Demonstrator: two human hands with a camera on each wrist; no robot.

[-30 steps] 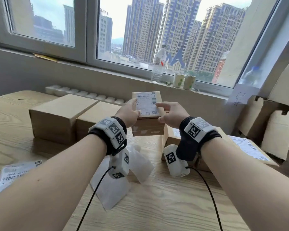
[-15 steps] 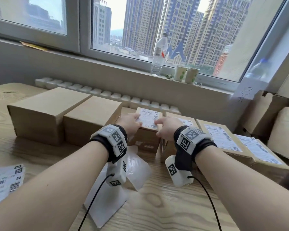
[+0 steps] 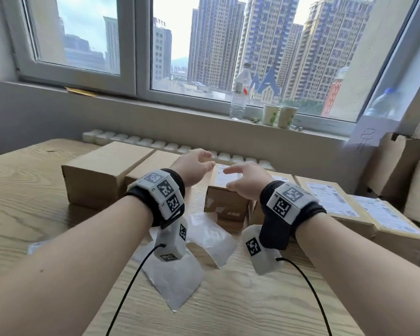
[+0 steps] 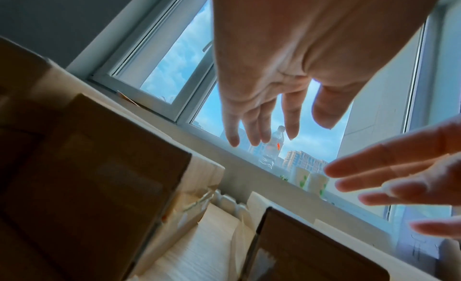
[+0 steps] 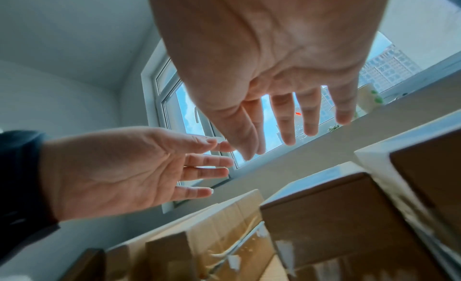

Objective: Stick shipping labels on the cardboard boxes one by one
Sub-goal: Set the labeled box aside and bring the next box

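Note:
A small cardboard box with a white shipping label on its top stands on the wooden table. My left hand hovers just above its left edge and holds nothing. My right hand hangs over the label, also holding nothing. In the left wrist view the left hand's fingers are straight, and the right hand's fingers reach in from the right. The right wrist view shows the right hand spread and the left hand with its palm bare. Two unlabelled boxes stand to the left.
Labelled boxes line up to the right. Peeled backing sheets lie on the table under my wrists. A water bottle and two paper cups stand on the sill. More cartons lean at the far right.
Both hands held the labelled box up a second ago, lowered it to the table beside the other labelled boxes, then let go and lifted off it.

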